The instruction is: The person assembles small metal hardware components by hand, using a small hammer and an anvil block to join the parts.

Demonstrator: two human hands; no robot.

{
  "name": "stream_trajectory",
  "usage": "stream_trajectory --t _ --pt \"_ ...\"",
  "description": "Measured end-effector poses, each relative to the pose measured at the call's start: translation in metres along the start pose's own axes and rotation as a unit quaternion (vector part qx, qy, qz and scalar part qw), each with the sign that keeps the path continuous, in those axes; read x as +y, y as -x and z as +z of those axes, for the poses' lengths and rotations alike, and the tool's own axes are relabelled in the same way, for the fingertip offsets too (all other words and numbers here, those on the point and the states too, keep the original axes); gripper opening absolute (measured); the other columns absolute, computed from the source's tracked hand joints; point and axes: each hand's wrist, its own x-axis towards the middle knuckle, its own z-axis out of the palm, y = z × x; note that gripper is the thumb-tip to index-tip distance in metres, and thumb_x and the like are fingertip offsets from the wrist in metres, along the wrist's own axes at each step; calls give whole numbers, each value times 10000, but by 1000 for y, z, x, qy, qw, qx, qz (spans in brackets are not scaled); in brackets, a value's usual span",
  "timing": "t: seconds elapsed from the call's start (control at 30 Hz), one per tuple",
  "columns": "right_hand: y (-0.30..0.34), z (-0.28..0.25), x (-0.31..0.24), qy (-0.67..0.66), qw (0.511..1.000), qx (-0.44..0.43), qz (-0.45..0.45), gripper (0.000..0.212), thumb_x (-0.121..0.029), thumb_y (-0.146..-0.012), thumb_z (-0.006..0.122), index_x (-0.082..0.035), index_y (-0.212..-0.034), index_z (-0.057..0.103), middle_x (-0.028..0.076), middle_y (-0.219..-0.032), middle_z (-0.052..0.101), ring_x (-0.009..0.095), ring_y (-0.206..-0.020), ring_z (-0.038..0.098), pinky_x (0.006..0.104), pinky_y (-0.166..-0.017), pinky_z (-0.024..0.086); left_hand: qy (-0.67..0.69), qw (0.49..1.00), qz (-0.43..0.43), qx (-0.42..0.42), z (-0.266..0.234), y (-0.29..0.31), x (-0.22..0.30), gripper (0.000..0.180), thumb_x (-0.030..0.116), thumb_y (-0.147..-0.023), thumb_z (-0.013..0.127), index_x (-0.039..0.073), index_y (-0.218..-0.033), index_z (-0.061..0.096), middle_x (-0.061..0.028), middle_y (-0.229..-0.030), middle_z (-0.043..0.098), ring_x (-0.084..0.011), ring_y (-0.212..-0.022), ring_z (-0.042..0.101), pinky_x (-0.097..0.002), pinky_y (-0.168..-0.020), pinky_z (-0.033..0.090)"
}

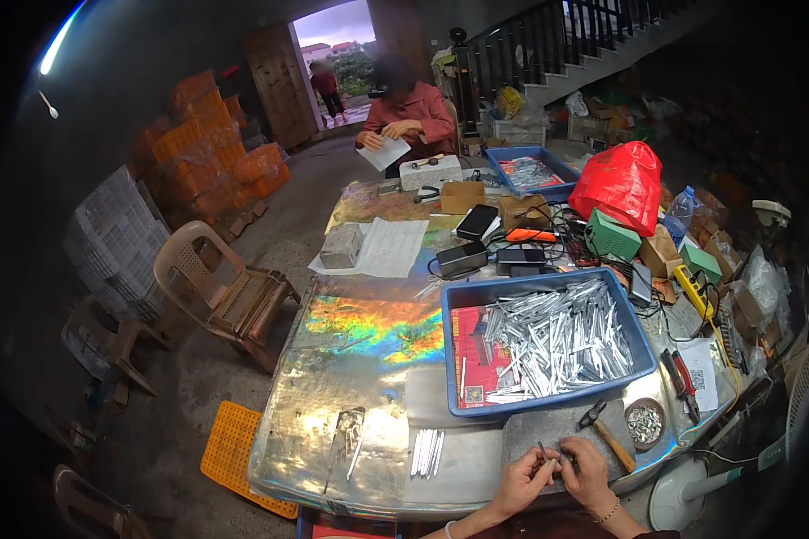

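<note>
Both my hands meet over the near edge of a grey stone block (535,429). My left hand (521,481) is closed in a pinch on a thin, dark, stick-like piece, too small to name. Fingertips of my right hand (587,476) are pressed together close beside it; what they grip is hidden. A hammer (613,446) with a wooden handle lies right of them, beside a round dish (662,440) of small metal pieces. Beyond the block stands a blue bin (449,359) heaped with slim silvery metal strips (566,346). Several similar strips (428,452) lie side by side to the left.
Red-handled pliers (683,382) lie at the right. A red plastic bag (620,189), green boxes (612,235), cables and a yellow meter (694,292) crowd the far right. Across the table sits a person (409,121) holding white paper. A chair (225,292) stands left.
</note>
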Motion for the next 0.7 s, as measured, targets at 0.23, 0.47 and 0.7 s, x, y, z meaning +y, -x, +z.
stream_trajectory --t 0.23,0.47,0.7 --pt "6 -1 1 8 1000 8 -13 239 -13 -740 617 -11 -976 578 166 -969 627 341 -876 617 388 -744 507 -17 1000 2 -9 4 6 6 218 74 -957 495 9 -1163 520 -64 -931 624 -64 -727 555 -195 -645 466" --pt "17 -5 1 9 1000 3 7 229 -36 -761 618 -15 -986 582 166 -965 624 346 -868 613 398 -744 504 1 997 -60 47 11 12 8 184 114 -960 499 22 -1117 525 -64 -913 628 -71 -706 567 -199 -638 467" --pt "1 -5 7 -23 1000 -14 -8 235 -33 -797 595 0 -1028 573 177 -1015 614 356 -938 596 402 -792 493 46 992 -46 107 8 -12 36 156 143 -961 496 16 -1048 525 -80 -840 624 -87 -614 571 -214 -574 474"
